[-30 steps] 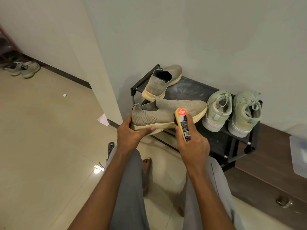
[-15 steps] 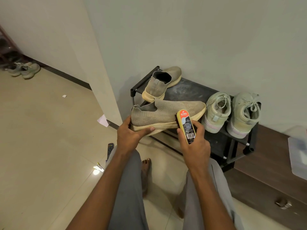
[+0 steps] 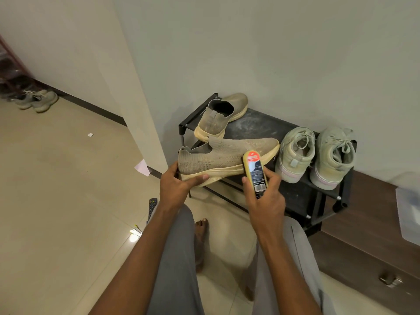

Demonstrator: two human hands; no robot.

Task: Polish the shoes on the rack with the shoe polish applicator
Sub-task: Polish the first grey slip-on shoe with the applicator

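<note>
Our left hand (image 3: 176,186) grips the heel of the knit slip-on shoe (image 3: 223,159), held off the rack (image 3: 295,194). Our right hand (image 3: 264,197) grips the shoe polish applicator (image 3: 254,171) against its side near the sole. Its mate (image 3: 219,117) and the two lace-up sneakers (image 3: 318,155) sit on the rack; we judge them still to be polished.

Slip-on shoe (image 3: 223,109) left on rack (image 3: 256,126), laced pair (image 3: 317,155) right.
</note>
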